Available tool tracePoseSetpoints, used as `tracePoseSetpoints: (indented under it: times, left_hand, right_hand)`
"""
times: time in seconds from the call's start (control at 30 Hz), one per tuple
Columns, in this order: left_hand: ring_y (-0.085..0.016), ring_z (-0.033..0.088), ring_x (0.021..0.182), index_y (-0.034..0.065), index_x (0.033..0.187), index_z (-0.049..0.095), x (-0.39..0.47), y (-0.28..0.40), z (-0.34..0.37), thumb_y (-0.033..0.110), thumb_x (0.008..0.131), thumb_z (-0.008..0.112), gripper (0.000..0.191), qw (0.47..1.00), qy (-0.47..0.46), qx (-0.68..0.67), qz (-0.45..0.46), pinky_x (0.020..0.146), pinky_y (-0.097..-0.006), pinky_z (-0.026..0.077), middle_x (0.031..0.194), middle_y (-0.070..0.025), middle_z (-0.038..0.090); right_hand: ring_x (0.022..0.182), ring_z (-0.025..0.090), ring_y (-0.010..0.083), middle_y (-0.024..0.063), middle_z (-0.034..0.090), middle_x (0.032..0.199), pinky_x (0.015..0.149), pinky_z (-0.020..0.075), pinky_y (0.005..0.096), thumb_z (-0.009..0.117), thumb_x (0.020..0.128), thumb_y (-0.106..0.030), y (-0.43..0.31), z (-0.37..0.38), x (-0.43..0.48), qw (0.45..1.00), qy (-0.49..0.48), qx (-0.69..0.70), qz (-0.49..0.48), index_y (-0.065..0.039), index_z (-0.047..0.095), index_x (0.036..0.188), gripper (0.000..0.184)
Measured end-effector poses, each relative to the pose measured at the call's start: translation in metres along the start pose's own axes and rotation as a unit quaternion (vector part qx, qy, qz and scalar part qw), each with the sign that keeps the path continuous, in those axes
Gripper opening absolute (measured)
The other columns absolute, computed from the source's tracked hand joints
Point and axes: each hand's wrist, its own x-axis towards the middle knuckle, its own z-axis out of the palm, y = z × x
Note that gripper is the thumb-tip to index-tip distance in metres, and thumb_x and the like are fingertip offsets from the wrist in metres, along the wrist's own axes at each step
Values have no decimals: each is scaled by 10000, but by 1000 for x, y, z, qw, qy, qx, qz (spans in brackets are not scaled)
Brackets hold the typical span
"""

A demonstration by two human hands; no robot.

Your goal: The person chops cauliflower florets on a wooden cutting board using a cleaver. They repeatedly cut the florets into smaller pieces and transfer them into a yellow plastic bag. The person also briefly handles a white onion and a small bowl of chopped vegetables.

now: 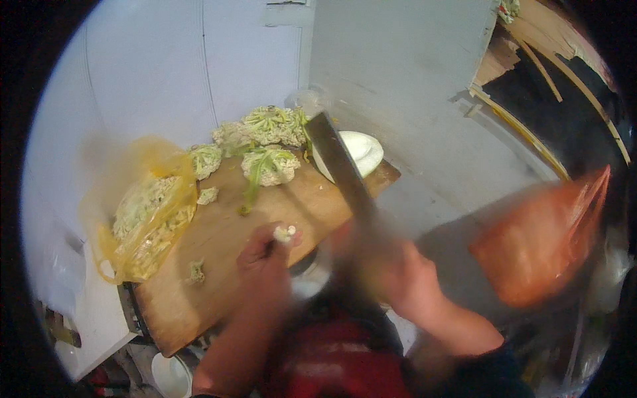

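Note:
My left hand (264, 263), over the front edge of a wooden cutting board (229, 283), pinches a small cauliflower piece (284, 233). In my right hand (415, 283) is a large knife, its broad dark blade (341, 161) tilted up and away from me; blur hides the handle. A cauliflower chunk with a green stalk (271, 169) lies on the board, with more cauliflower (273, 123) heaped behind it. Small bits (207, 196) are scattered about. At the left, a yellow plastic bag (186, 186) holds more cauliflower pieces.
A white plate-like dish (371, 151) rests at the board's far right corner, partly behind the blade. White wall panels (149, 64) rise behind the board. An orange plastic bag (537, 248) is at right. A white bucket (171, 378) stands below the board's near left corner.

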Motion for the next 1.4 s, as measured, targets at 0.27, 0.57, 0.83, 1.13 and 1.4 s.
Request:
tracePoseSetpoints:
  times: [0.27,0.57,0.83,1.13,1.4]
  left_hand:
    - [-192,683,920,-22,1155,664,-22,29,-100,30,985,642,180,959,213,183,-33,857,-339,550,1027,-107,719]
    - [-227,685,927,-40,1171,697,100,133,-312,155,986,649,273,775,333,513,158,853,-357,534,1050,-181,743]
    - [-358,704,1008,2,1139,719,30,30,-271,291,897,735,377,785,82,602,-125,905,-439,550,1090,-215,730]
    - [-297,677,1023,16,1304,623,0,-23,-253,91,837,747,489,863,132,470,-129,920,-399,537,1183,-168,701]
    - [-256,675,1140,23,1230,623,-39,41,-251,-138,826,659,437,976,196,60,-68,967,-405,568,1229,-135,687]
  right_hand:
    - [728,730,308,185,717,807,674,562,409,742,919,-112,58,10,-33,995,-24,-36,90,5,564,1297,434]
    - [684,671,272,171,679,832,680,549,366,720,907,-50,64,35,-33,994,-66,-4,84,15,594,1230,353]
    - [781,723,361,187,710,892,712,569,404,734,889,-41,43,45,-34,993,-108,5,42,-6,603,1207,346]
    - [754,709,361,185,696,850,680,564,420,769,906,-114,26,62,-20,980,-196,26,32,-31,601,1211,357]
    - [793,704,410,199,698,836,708,567,457,764,905,-158,-18,96,8,946,-308,91,-48,-7,581,1230,402]
